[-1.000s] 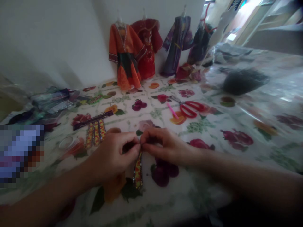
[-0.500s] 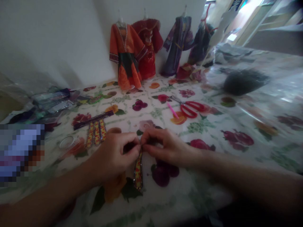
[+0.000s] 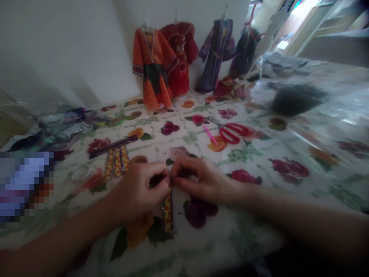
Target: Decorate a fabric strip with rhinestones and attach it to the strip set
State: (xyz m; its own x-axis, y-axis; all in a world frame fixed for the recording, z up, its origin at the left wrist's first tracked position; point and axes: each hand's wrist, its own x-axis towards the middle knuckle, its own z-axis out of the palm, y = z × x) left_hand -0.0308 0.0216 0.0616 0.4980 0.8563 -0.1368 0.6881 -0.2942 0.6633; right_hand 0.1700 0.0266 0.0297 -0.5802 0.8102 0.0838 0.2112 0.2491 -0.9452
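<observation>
My left hand (image 3: 150,184) and my right hand (image 3: 198,179) meet fingertip to fingertip, both closed in a pinch. Between them they grip the upper end of a narrow patterned fabric strip (image 3: 167,211), yellow and red with a dark, sparkly edging. Its lower end hangs down over the tablecloth; the pinched end is hidden by my fingers. Left of my left hand lie several similar yellow-and-red strips (image 3: 117,161), side by side. A dark purple folded strip (image 3: 113,146) lies just beyond their far ends.
Red-handled scissors (image 3: 230,132) and a pink pen-like stick (image 3: 211,135) lie ahead on the fruit-print tablecloth (image 3: 190,250). Small dressed forms, one an orange dress (image 3: 154,50), stand against the wall. Plastic packets (image 3: 69,125) lie left; a dark bundle (image 3: 296,100) is at right.
Both hands keep nearly the same place and pinch. The hanging end of the strip has shifted very slightly to the left.
</observation>
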